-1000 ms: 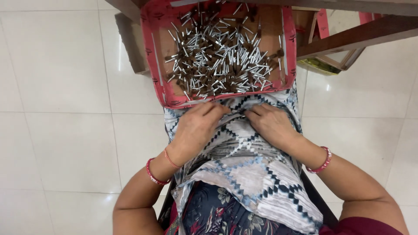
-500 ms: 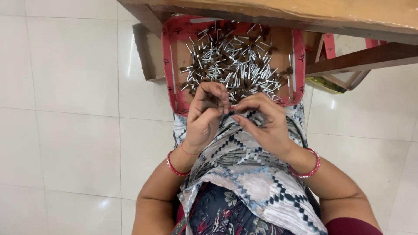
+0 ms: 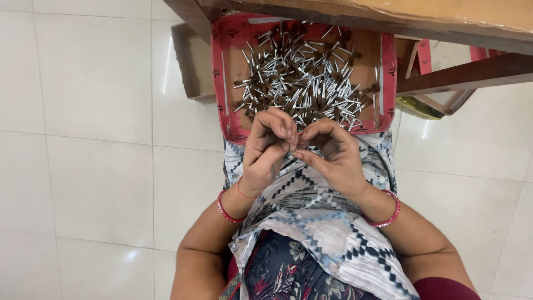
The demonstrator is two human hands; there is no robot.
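A red-rimmed cardboard tray [image 3: 222, 83] rests on my lap and holds a heap of several small pieces [image 3: 305, 83], each a silver tube with a dark brown end. My left hand [image 3: 266, 147] and my right hand [image 3: 330, 158] are raised together just in front of the tray's near edge, fingertips meeting over a small piece that the fingers mostly hide. Both wrists wear red bangles. A patterned white, grey and black cloth [image 3: 311, 216] covers my lap beneath the hands.
A wooden table edge [image 3: 388, 16] overhangs the far side of the tray. An open cardboard box [image 3: 189, 61] stands on the white tiled floor [image 3: 83, 139] at the left. Wooden rails and a red-edged frame [image 3: 466, 72] lie at the right.
Both hands have lifted off the lap cloth and come together at the fingertips near the tray's edge. The view has shifted so the table edge covers more of the top.
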